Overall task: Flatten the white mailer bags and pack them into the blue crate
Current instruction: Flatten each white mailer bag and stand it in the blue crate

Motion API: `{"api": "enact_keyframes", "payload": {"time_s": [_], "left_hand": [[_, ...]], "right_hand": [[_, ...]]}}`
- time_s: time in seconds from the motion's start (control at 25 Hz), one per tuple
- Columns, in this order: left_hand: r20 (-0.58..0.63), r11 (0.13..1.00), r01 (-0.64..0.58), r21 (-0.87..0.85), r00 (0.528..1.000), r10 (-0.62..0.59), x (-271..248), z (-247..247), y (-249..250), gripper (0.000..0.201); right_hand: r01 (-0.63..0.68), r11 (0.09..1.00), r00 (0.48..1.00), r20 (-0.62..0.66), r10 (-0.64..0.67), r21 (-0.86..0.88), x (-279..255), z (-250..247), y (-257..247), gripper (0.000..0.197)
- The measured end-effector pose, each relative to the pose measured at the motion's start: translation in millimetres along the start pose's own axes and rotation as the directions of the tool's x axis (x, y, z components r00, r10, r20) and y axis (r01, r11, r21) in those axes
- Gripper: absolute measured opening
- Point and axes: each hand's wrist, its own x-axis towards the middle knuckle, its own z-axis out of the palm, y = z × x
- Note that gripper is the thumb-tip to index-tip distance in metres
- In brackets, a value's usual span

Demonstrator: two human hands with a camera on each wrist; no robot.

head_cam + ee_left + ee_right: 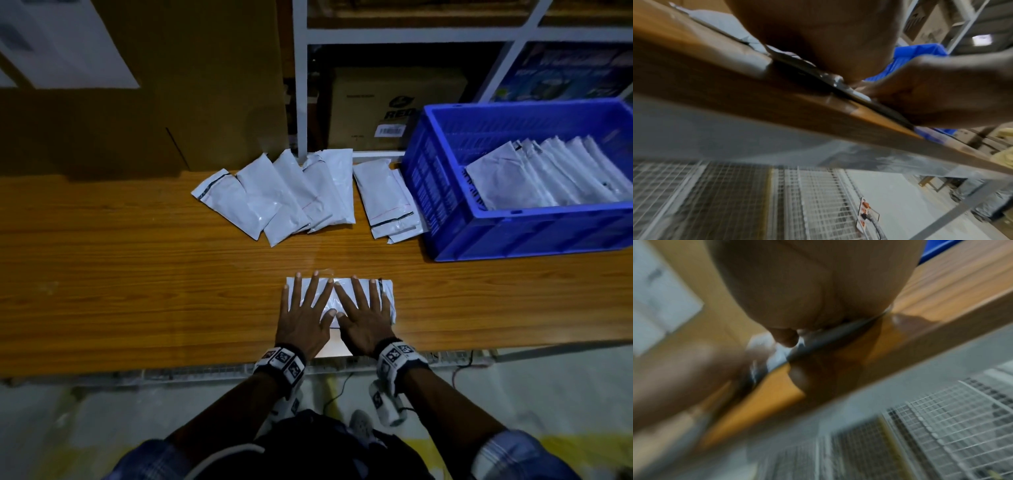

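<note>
A white mailer bag (334,297) lies flat near the front edge of the wooden table (137,281). My left hand (303,308) and right hand (364,313) press down on it side by side, fingers straight and spread. The wrist views show each palm on the bag (840,83) (777,356) at the table edge, both blurred. Several more white mailers (284,195) lie in a loose row at the back of the table. The blue crate (507,236) stands at the right and holds several flattened mailers (548,171) leaning in a row.
A large brown cardboard box (144,92) stands at the back left. A white metal shelf frame (299,85) with a carton (394,106) rises behind the mailers. Wire mesh (715,194) runs under the table's front edge.
</note>
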Motion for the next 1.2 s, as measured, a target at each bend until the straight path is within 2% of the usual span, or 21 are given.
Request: {"api": "enact_keyframes", "payload": {"time_s": [0.08, 0.16, 0.28, 0.44, 0.56, 0.68, 0.8, 0.88, 0.96, 1.2], "left_hand": [[0.018, 1.000, 0.013, -0.026, 1.000, -0.013, -0.3, 5.4, -3.5, 0.062], [0.031, 0.998, 0.030, -0.061, 0.999, -0.028, 0.4, 8.1, -3.8, 0.064], [0.001, 0.997, 0.025, -0.071, 1.000, -0.025, 0.4, 9.9, -3.2, 0.068], [-0.007, 0.998, 0.014, -0.054, 1.000, -0.014, -0.4, 10.9, -3.5, 0.066], [-0.042, 0.999, -0.007, -0.045, 0.999, 0.005, 0.0, 5.4, -1.9, 0.062], [-0.063, 0.998, -0.058, 0.033, 0.996, 0.060, 2.7, 3.4, 6.4, 0.059], [-0.024, 0.998, -0.043, 0.034, 0.999, 0.044, 4.4, 5.3, 13.3, 0.058], [-0.012, 0.999, -0.029, 0.027, 0.999, 0.029, 5.5, 8.1, 12.2, 0.059], [-0.008, 0.999, -0.033, -0.002, 0.999, 0.033, 4.9, 6.1, 11.6, 0.058], [0.028, 0.999, -0.042, -0.026, 0.999, 0.043, 4.1, 3.7, 9.9, 0.061]], "right_hand": [[0.043, 0.999, 0.999, 0.023, -0.043, 0.006, 4.0, -3.1, 8.1, 0.061], [0.077, 0.994, 0.996, -0.052, -0.073, 0.075, 1.2, -12.0, 12.1, 0.056], [-0.013, 0.994, 0.988, -0.149, 0.029, 0.106, -8.6, -19.1, 6.2, 0.054], [-0.036, 0.999, 0.985, -0.171, 0.033, -0.016, -16.6, -2.7, -7.0, 0.056], [-0.052, 0.999, 0.987, -0.152, 0.049, -0.015, -12.9, -1.1, -6.7, 0.056], [-0.041, 0.999, 0.992, -0.118, 0.040, -0.006, -8.9, -4.0, -4.2, 0.057], [-0.039, 0.998, 0.999, -0.037, 0.040, 0.043, -9.6, -12.1, -2.8, 0.056], [-0.014, 0.997, 0.997, -0.074, 0.020, 0.071, -10.6, -22.0, -4.1, 0.054], [0.026, 0.999, 0.988, -0.151, -0.021, 0.025, -11.8, -25.3, -4.2, 0.054], [0.013, 1.000, 0.987, -0.162, -0.014, -0.009, -7.6, -5.2, 0.7, 0.055]]}}
